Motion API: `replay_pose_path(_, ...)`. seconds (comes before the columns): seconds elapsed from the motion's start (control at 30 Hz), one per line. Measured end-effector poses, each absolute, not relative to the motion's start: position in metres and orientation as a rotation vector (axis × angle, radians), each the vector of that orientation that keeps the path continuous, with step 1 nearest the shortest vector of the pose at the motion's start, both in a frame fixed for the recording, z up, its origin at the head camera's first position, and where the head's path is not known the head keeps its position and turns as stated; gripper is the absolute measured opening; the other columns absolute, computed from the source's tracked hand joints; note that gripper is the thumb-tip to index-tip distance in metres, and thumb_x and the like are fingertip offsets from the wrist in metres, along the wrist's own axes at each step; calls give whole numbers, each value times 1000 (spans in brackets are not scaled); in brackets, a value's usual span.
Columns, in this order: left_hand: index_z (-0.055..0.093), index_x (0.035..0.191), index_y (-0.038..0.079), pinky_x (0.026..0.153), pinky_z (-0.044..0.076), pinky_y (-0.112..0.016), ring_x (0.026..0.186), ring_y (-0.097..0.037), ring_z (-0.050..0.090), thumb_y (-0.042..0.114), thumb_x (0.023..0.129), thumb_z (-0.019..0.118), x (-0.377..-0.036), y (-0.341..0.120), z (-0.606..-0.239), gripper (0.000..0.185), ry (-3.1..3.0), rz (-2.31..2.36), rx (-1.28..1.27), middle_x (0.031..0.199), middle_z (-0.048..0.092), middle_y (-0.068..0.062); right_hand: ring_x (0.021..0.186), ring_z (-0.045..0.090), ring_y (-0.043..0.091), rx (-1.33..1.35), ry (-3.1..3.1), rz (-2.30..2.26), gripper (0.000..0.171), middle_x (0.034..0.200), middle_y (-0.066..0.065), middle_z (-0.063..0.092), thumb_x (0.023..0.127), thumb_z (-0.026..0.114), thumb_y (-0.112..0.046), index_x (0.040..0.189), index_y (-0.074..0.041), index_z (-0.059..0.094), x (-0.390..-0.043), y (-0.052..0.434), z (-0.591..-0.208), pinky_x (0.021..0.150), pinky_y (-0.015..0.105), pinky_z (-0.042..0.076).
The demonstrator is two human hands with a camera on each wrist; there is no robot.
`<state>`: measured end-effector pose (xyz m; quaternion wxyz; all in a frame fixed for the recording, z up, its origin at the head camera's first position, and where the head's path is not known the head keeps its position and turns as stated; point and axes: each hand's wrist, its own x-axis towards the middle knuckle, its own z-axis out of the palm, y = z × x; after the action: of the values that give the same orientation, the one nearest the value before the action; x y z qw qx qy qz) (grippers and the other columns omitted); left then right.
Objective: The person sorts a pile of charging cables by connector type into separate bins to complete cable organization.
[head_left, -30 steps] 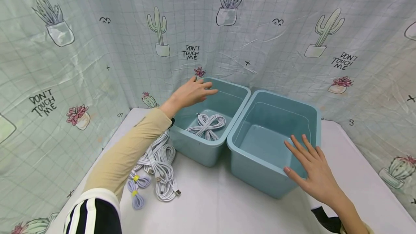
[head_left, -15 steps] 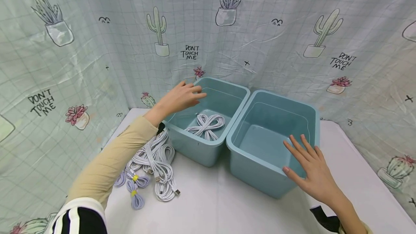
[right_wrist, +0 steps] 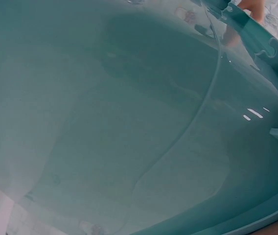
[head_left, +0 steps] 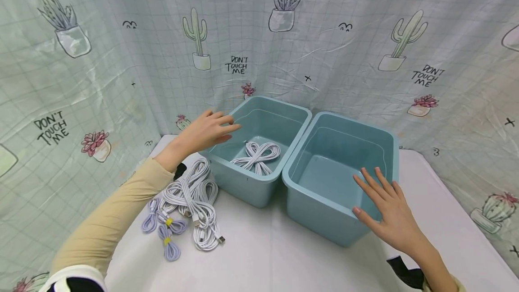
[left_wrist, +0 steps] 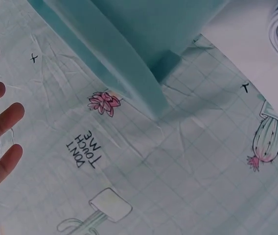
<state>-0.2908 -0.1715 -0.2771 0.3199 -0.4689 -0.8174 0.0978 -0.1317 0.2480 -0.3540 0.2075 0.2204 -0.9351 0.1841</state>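
My left hand [head_left: 207,130] hovers over the left rim of the left blue bin [head_left: 253,188], fingers loosely bent and holding nothing. In the left wrist view its fingers [left_wrist: 4,125] are spread apart beside that bin's rim. A looped white USB cable [head_left: 259,157] lies on the bin's floor. Below my left wrist, several coiled white cables [head_left: 194,202] are heaped on the table. Lavender cable bundles [head_left: 169,242], two with yellow ties, lie beside them. My right hand [head_left: 389,215] has its fingers spread over the front right rim of the right blue bin [head_left: 324,217], whose floor is bare.
Both bins stand side by side on a white table [head_left: 251,256]. A hanging cloth [head_left: 251,26] printed with cacti closes off the back and sides. The right wrist view is filled by the right bin's inner wall [right_wrist: 129,122].
My left hand has moved left and toward me, from over the left bin to its left rim. More lavender cable has come into view from behind the sleeve. The right hand stays put.
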Motion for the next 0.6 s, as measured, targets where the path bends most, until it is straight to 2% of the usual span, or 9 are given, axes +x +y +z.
replay_pose_path(0.33,58,108,19,63,41,-33,76,-21,53,24,79,65,-270,-191,-282,29,-2099,260,-1232,95,59,-1,140,1,17,613,-2607,511,69,149,-6,15,79,64,-30,139,-24,30,-132,248,-354,102,63,5)
replay_pose_path(0.6,60,106,17,65,40,-32,77,-20,54,24,77,66,-257,-202,-291,31,-2042,257,-1243,93,59,-1,140,2,18,608,-2599,514,68,149,-3,18,79,63,-30,139,-22,31,-131,248,-355,102,63,5)
